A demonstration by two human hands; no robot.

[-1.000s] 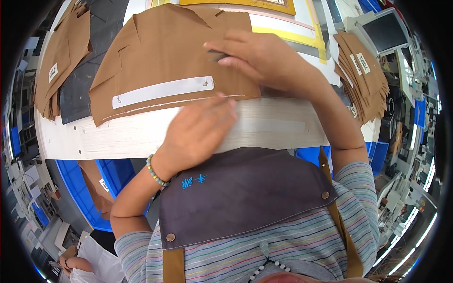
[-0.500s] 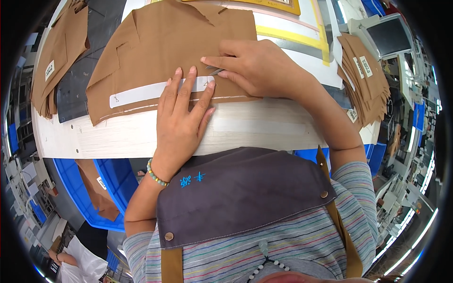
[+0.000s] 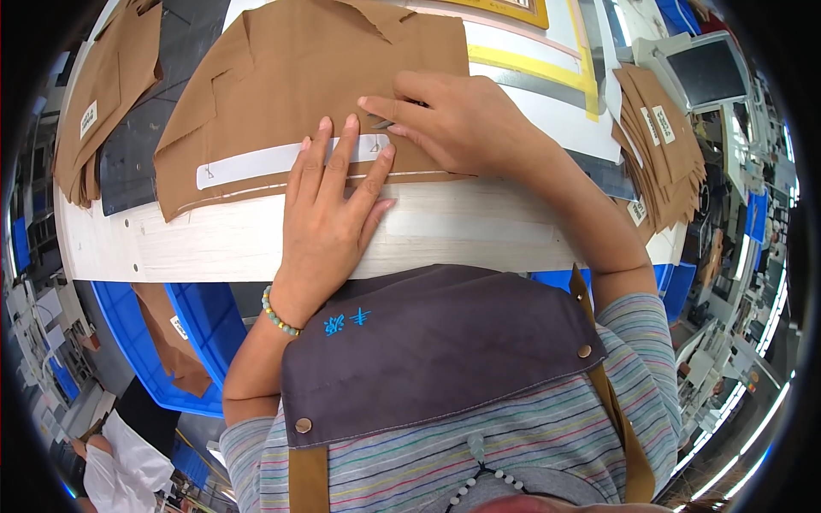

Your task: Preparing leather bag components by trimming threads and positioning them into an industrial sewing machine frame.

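A brown cut fabric panel lies spread on the table, with a white strip along its near part. My left hand rests flat on the strip and the fabric, fingers outstretched and slightly apart. Just beyond its index finger, my right hand is closed around small thread snips. Only their grey pointed blades show, just above the strip's right end; the rest is hidden in my fingers. A pale line runs along the panel's near edge.
Stacks of brown fabric pieces lie at the left and right, with white labels. A yellow frame is at the far edge. A grey monitor stands far right. Below the table's left side is a blue bin holding brown fabric.
My right hand has shifted slightly, and the snips' tips have moved a little away from the strip onto the brown fabric. My left hand stays flat in place.
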